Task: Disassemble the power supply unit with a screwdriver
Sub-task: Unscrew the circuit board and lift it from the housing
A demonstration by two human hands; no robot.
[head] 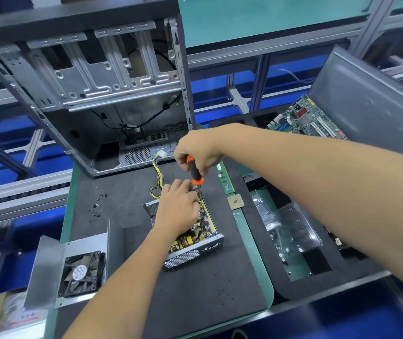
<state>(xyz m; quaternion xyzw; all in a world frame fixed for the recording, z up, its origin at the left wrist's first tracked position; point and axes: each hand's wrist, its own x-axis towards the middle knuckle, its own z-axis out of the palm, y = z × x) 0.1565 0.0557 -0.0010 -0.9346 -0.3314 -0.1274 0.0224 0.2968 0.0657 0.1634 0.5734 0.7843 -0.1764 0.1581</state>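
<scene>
My right hand is gripping the orange-and-black screwdriver, its tip dipping into the far end of the open PSU sitting on the black mat. My left hand is resting on its board, fingers curled around the shaft. The fan label is lying too blurred to read.

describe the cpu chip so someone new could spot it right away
Start at the dark foam mat in front of the open pc case. At the mat's right edge a green ram stick lies lengthwise. The cpu sits just below its near end: small, square, gold-tan, unlike the long green stick.
</scene>
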